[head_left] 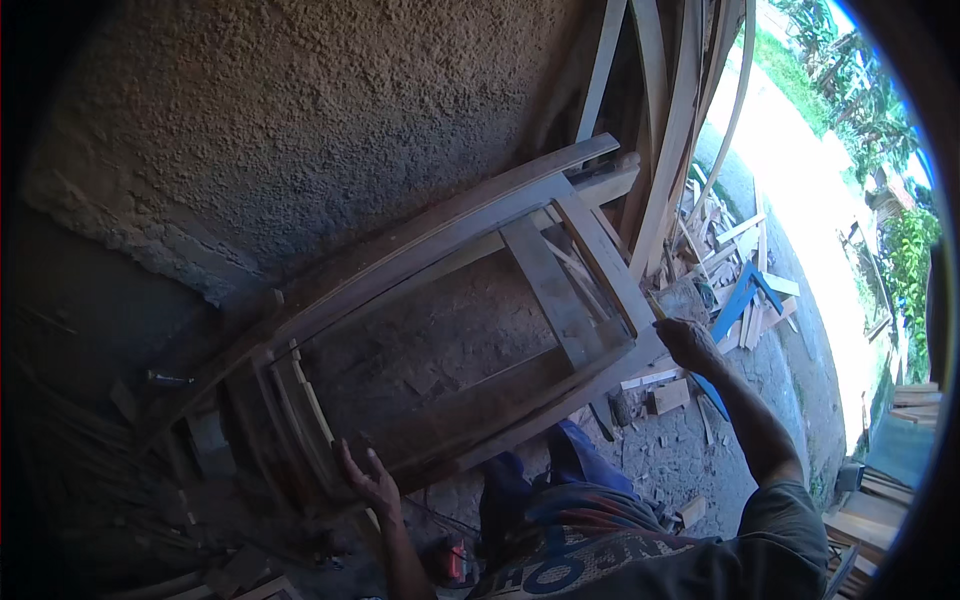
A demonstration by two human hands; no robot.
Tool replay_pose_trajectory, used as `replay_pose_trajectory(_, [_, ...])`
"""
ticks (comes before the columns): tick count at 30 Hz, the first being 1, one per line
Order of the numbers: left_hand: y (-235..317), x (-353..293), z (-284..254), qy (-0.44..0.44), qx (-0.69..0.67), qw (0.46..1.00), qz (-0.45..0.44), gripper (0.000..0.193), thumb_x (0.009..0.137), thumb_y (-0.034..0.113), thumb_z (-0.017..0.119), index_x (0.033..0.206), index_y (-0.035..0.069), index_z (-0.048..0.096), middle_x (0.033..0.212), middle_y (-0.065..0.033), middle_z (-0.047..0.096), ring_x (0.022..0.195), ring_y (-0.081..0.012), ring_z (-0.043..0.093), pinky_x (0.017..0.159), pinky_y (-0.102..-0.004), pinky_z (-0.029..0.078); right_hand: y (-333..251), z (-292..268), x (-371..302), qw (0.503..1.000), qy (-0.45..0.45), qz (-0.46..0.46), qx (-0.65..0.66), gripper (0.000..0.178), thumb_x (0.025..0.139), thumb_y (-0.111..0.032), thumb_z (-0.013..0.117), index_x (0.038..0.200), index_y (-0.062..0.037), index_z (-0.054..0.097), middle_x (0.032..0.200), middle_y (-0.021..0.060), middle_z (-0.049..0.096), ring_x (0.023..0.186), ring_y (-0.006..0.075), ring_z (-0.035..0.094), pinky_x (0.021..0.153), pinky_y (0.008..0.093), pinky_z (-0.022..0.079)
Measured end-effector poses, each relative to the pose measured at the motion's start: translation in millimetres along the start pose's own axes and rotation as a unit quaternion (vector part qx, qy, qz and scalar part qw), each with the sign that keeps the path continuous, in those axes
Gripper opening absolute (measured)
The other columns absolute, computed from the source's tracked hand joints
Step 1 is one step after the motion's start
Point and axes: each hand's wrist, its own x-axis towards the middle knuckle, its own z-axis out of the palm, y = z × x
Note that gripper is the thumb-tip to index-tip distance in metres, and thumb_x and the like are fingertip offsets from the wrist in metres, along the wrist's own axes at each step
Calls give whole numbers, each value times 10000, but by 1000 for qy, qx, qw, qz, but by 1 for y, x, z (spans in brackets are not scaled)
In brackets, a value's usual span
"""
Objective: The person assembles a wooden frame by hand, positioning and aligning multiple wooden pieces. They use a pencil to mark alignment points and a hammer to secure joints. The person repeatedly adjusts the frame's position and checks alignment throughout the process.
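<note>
A large rectangular wooden frame (590,250) with a crosspiece (550,290) near its right end lies in front of me, close to the wall. My left hand (368,482) is at the frame's near left corner, fingers spread, beside a thin pale strip (312,398) along that end. At the near right corner, my right hand (688,345) has its fingers curled closed. A thin light-coloured tip seems to stick out above them, too small to name.
A rough plastered wall (300,120) rises behind the frame. Long boards (670,130) lean at the back right. Wood offcuts (745,240) and a blue angled piece (740,300) litter the ground to the right. A stack of boards (880,515) stands at the lower right.
</note>
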Motion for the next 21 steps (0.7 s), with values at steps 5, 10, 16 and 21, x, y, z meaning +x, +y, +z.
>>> replay_pose_trajectory(5, [46, -48, 19, -102, 102, 989, -28, 729, 969, 238, 669, 1568, 7, 326, 1586, -289, 347, 1460, -452, 356, 1208, -489, 301, 43, -24, 168, 996, 29, -27, -84, 326, 921, -58, 558, 1230, -75, 661, 1162, 179, 665, 1083, 385, 649, 901, 484, 531])
replay_pose_trajectory(10, [96, -81, 57, -91, 165, 978, -92, 807, 949, 246, 699, 1588, 3, 270, 1579, -306, 346, 1458, -476, 340, 1203, -509, 294, 104, 2, 320, 973, 110, -133, -156, 389, 945, -87, 536, 1328, -109, 598, 1300, 154, 627, 1219, 365, 597, 985, 462, 511])
replay_pose_trajectory(16, [122, -102, 112, -97, 191, 970, -113, 863, 914, 275, 752, 1583, 1, 282, 1559, -302, 370, 1431, -492, 351, 1187, -548, 291, 186, 43, 428, 945, 156, -194, -210, 378, 1029, -211, 462, 1394, -193, 562, 1416, 148, 565, 1341, 344, 526, 1125, 493, 415])
replay_pose_trajectory(21, [115, -124, 101, -87, 261, 955, -113, 871, 879, 295, 792, 1562, 2, 338, 1558, -294, 376, 1427, -485, 362, 1180, -543, 302, 127, 47, 444, 952, -19, -148, -268, 445, 1018, -246, 461, 1461, -235, 504, 1359, 142, 583, 1316, 362, 530, 1139, 519, 385])
